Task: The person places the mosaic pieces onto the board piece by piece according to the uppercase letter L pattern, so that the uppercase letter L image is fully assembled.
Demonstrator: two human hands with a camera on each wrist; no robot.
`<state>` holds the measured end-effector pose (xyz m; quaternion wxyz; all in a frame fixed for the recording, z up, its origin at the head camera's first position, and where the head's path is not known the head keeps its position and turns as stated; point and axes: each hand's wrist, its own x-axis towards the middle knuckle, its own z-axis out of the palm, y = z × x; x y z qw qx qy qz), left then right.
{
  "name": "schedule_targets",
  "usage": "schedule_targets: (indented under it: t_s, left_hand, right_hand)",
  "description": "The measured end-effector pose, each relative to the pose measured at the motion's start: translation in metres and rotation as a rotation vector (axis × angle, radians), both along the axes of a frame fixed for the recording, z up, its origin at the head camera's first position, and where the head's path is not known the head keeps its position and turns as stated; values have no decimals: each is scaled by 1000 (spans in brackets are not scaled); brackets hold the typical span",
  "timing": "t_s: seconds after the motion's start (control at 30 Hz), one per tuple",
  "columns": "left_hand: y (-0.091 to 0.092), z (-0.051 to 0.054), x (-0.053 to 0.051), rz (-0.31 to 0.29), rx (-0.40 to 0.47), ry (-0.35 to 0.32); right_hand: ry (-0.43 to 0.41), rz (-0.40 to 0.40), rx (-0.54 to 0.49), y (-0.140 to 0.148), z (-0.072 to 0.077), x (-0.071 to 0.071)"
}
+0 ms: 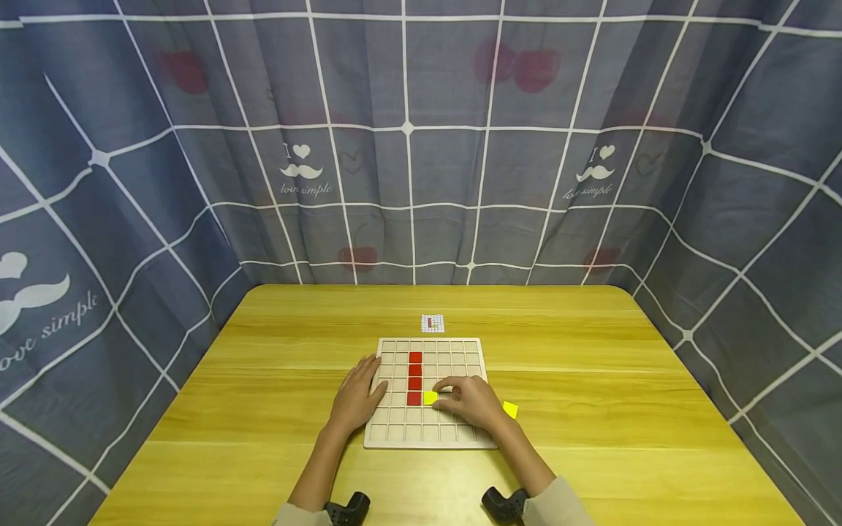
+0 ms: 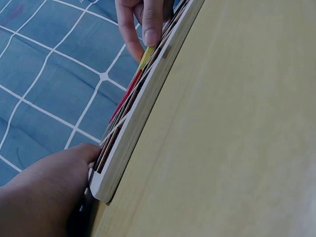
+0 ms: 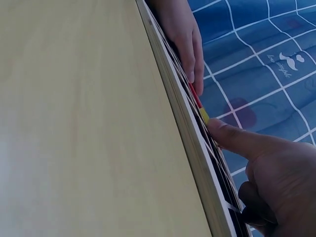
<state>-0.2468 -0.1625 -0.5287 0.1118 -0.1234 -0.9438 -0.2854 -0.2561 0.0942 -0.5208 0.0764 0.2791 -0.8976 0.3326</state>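
A pale wooden grid board (image 1: 421,435) lies on the table. Four-square gridded cells hold a column of several red square tiles (image 1: 415,370). Directly right of the lowest red one sits a yellow square tile (image 1: 430,398), in a cell of the board. My right hand (image 1: 475,402) pinches this yellow tile at its right side between thumb and forefinger; the thumb (image 3: 232,136) shows against it in the right wrist view. Along the board's left edge rests my left hand (image 1: 357,394), fingers extended, with its thumb (image 2: 81,155) at the rim.
A second yellow tile (image 1: 510,409) lies on the table to the right of the board, beside my right wrist. Behind the board is a small printed grid card (image 1: 432,324). The wooden table (image 1: 296,321) is bordered by a blue-grey checked curtain (image 1: 447,168).
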Motion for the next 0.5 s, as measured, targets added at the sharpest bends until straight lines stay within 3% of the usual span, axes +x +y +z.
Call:
schedule_targets:
  t_s: [0.23, 0.5]
  left_hand:
    - [-1, 0, 1, 1, 0, 3]
    - [0, -1, 0, -2, -9, 16]
  right_hand:
    - [7, 12, 23, 0, -2, 1]
    - [-142, 50, -129, 34, 5, 3]
